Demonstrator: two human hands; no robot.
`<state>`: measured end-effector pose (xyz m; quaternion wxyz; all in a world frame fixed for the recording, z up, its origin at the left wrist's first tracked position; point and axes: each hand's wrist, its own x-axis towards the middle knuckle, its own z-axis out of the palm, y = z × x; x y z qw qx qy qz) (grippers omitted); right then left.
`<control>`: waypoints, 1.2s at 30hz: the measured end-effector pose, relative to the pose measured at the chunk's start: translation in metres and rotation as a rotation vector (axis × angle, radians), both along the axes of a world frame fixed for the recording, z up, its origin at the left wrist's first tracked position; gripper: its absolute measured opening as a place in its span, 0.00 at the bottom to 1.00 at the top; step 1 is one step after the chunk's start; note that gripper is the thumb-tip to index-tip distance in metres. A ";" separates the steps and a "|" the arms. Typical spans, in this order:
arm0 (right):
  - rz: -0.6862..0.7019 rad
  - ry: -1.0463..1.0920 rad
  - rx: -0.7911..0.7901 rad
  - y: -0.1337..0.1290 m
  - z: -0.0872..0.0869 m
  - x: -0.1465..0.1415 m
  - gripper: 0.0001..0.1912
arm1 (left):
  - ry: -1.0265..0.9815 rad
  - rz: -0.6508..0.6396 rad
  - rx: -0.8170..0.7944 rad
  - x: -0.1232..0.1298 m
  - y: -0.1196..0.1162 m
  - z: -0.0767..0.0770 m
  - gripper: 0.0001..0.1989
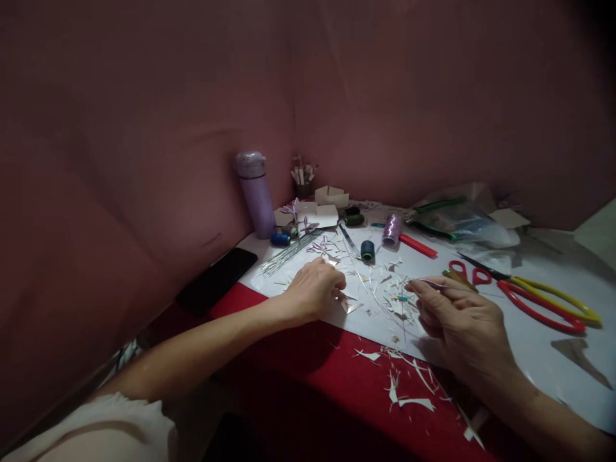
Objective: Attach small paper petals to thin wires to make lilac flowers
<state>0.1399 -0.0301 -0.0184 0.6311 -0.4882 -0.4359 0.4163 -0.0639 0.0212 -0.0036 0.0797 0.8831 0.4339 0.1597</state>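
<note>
Near right hand [469, 321], two scissors [517, 289]

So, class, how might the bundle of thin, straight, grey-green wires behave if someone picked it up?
The grey-green wire bundle is probably springy rather than floppy, as its strands lie nearly straight. It may splay when lifted, since the ends towards the black, flat phone fan apart. It's likely light, given how thin each strand looks.
</note>
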 end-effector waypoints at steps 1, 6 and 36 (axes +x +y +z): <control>-0.003 -0.001 0.000 0.000 0.000 0.000 0.13 | 0.021 -0.006 0.009 0.002 0.002 -0.002 0.05; -0.018 -0.042 -0.016 -0.002 0.002 0.000 0.13 | 0.060 -0.016 -0.019 0.007 0.007 -0.004 0.05; -0.035 -0.140 -0.028 -0.004 0.006 -0.003 0.14 | -0.558 0.141 -0.622 -0.005 0.010 0.026 0.11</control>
